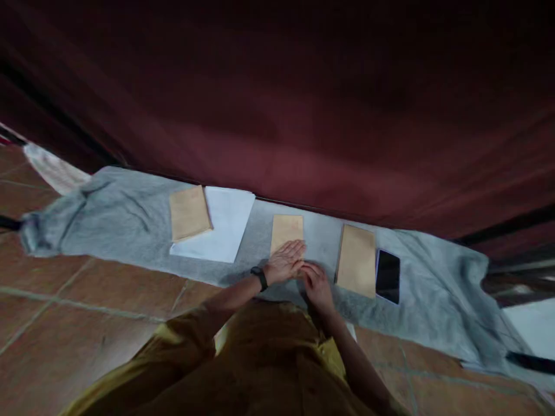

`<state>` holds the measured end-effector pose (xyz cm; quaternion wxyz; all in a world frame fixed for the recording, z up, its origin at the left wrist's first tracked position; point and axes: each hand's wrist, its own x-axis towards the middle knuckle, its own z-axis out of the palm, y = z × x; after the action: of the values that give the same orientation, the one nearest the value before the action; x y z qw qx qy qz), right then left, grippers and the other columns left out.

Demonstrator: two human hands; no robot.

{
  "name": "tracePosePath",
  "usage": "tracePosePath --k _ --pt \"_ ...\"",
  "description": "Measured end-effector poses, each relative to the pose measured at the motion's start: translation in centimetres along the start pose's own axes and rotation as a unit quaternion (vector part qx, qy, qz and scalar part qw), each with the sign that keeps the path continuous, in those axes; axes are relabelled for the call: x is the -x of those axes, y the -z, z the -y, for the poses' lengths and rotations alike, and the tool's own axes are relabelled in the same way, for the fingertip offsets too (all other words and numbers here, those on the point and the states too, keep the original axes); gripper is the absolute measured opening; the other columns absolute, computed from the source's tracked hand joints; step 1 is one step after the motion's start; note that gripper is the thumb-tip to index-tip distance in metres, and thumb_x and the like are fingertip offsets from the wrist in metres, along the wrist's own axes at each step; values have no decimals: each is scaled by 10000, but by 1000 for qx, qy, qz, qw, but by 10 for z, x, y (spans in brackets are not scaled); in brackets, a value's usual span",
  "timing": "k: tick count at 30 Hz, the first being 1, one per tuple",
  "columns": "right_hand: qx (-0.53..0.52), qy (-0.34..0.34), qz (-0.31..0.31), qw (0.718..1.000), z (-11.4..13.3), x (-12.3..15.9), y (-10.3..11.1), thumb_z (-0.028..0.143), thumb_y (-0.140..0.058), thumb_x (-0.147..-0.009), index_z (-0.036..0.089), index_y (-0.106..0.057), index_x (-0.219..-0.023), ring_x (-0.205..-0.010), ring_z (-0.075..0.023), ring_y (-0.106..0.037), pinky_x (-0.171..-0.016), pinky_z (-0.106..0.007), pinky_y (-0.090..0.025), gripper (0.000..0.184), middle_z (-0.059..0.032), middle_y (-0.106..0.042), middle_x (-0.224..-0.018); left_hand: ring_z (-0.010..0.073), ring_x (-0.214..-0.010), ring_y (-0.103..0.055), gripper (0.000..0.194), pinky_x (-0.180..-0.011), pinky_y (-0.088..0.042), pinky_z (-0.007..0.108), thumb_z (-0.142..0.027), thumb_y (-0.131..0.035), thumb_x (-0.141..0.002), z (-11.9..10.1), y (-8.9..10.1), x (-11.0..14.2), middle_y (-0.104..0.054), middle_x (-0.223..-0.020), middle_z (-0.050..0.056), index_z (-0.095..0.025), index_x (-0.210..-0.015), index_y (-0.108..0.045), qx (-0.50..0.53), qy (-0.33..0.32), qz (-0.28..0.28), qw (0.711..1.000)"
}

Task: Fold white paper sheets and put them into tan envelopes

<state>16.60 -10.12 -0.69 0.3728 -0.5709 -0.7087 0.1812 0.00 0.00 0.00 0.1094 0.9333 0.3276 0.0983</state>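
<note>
My left hand (286, 261) lies flat with fingers stretched out on the near end of a small tan envelope (287, 229) on a grey cloth (130, 219). A black watch is on that wrist. My right hand (316, 283) rests just right of it on the cloth, fingers curled down, touching the left hand's fingertips; I cannot see anything in it. A larger tan envelope (356, 260) lies to the right. Another tan envelope (189, 212) lies to the left on white paper (225, 228).
A black phone (387, 276) lies face up beside the right envelope. A dark red curtain (303, 115) hangs right behind the cloth. The cloth is spread on a terracotta tile floor (87, 312). A white object (531, 326) sits at the far right.
</note>
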Motion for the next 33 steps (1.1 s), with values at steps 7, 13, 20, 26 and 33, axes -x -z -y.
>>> tracePosePath --k 7,13,20,26,33 --pt "0 23 12 1000 0 6 4 209 -482 -982 241 -737 -1003 -1156 -232 -647 -1067 -471 -480 258 -69 -735 -1192 204 -1548 -280 531 -1280 -192 406 -375 -307 -1080 -15 1 35 -364 -1647 112 -152 -1558 -372 11 -14 4 1000" --pt "2 17 10 1000 -11 -16 2 293 -355 -1043 212 -672 -1284 -1249 -226 -621 -1096 -449 -491 406 -109 -687 -1333 232 -1512 -358 535 -1275 -217 425 -427 -461 -1039 -26 1 52 -472 -1582 122 -149 -1496 -474 -3 -40 -10 999" --pt "212 38 146 966 -19 -86 -17 368 -256 -1075 124 -419 -1554 -1521 -255 -330 -1253 -497 -239 562 -131 -379 -1636 205 -1382 -531 372 -1199 -376 377 -305 -531 -1022 -33 0 55 -640 -1426 78 -211 -1369 -623 -9 -52 -43 998" --pt "280 -15 135 950 -25 -131 -33 433 -230 -1077 99 -296 -1607 -1550 -262 -254 -1271 -492 -136 630 -134 -278 -1676 188 -1355 -563 331 -1184 -401 350 -278 -480 -1052 -34 -5 57 -650 -1416 63 -183 -1321 -648 6 -53 -92 994" --pt "292 -36 116 949 -29 -140 -42 430 -247 -1079 93 -299 -1605 -1551 -283 -248 -1263 -516 -134 627 -156 -257 -1680 193 -1356 -566 339 -1177 -416 360 -279 -462 -1059 -35 -3 57 -639 -1428 81 -180 -1337 -630 15 -51 -70 996"
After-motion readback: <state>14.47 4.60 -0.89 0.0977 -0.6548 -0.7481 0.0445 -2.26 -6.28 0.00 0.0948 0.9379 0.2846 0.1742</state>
